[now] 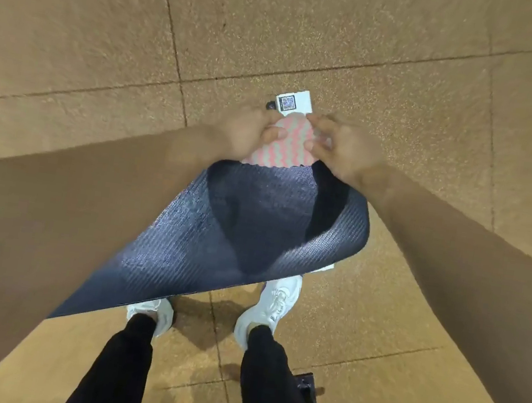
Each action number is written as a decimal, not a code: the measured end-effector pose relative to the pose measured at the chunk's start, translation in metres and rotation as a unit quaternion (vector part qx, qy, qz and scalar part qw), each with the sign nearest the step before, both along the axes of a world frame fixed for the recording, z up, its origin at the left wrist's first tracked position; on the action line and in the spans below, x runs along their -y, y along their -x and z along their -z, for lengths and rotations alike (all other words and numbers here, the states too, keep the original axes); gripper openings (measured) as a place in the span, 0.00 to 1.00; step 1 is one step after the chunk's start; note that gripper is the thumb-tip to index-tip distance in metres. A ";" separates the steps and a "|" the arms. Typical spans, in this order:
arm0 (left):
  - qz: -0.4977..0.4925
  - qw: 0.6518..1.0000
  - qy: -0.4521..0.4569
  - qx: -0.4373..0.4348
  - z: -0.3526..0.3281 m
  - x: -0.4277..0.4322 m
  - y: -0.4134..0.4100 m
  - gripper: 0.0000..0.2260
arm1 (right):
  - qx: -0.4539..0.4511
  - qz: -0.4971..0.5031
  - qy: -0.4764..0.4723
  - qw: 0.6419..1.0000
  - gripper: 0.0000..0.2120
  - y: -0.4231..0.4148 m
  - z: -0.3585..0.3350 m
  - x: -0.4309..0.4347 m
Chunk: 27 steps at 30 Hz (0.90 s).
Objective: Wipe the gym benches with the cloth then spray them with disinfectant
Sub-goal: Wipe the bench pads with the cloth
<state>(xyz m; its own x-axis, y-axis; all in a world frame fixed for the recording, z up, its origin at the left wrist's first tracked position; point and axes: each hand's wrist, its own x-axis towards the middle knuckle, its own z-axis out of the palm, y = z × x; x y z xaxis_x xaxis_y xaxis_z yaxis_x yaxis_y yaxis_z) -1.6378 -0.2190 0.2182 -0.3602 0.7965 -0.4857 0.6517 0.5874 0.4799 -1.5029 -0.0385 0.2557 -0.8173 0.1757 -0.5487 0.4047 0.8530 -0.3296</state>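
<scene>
Frame centre: left hand (250,134) and right hand (341,152) pinch striped cloth (278,150) | dark sheet (255,220) hangs beneath, likely opened out for wiping | tag (294,102) just above.

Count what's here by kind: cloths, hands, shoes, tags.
Cloths: 2, pink-and-white cloth and dark blue cloth
Hands: 2, left hand and right hand, both gripping the pink-and-white cloth
Shoes: 2, left shoe and right shoe
Tags: 1, white QR tag
Total: 7
</scene>
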 end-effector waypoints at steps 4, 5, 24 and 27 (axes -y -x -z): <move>-0.017 1.000 0.018 0.008 -0.002 0.052 0.015 0.19 | 0.035 -0.042 -0.016 0.998 0.23 0.039 -0.007 0.034; -0.020 0.999 0.026 0.008 -0.003 0.064 0.018 0.20 | 0.045 -0.045 -0.014 0.998 0.23 0.046 -0.007 0.042; -0.095 0.993 0.074 -0.014 -0.011 0.285 0.066 0.17 | 0.129 -0.155 0.002 0.979 0.15 0.131 -0.019 0.239; -0.101 0.990 0.088 -0.032 -0.013 0.322 0.072 0.18 | 0.134 -0.163 0.007 0.977 0.13 0.143 -0.017 0.274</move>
